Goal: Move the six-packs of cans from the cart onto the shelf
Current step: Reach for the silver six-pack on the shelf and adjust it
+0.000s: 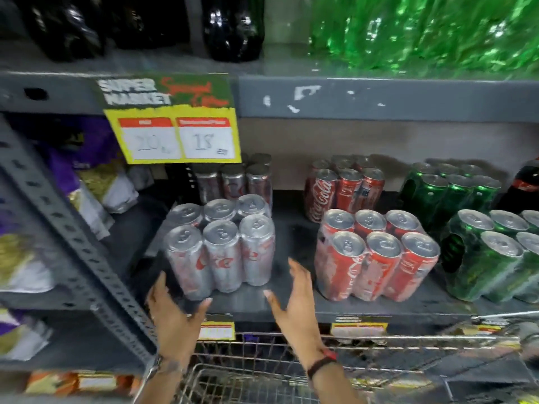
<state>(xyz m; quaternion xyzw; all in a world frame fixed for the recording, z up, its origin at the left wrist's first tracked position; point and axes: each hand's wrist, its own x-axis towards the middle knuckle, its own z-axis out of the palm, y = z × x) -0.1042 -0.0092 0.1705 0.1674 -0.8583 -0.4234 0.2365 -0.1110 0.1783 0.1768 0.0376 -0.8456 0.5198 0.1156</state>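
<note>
The shelf [285, 304] is a dark grey metal board spanning most of the view, with a second grey board above it. The cart [262, 371] is a wire basket below the shelf's front edge; its right part is blurred and its lower part is cut off by the frame.

The silver six-pack [221, 243] stands upright at the front of the shelf, left of centre. It holds six silver cans with red lettering in two rows of three, bound in clear wrap. The lettering is smeared by motion and only partly readable. A second silver pack [233, 182] stands behind it, partly hidden by a yellow price sign [175, 135] hanging from the upper board.

The front red six-pack [376, 255] stands upright to the right, well apart from the silver one, with another red pack [344, 185] behind it. The green six-pack [493, 255] at the far right is cut off by the frame edge.

The left hand [175, 313] is spread, fingers released, its fingertips touching or just beside the lower left corner of the silver six-pack; contact cannot be confirmed. The right hand [294, 304] is spread, fingers released, holding nothing, just to the right of that pack.
</note>
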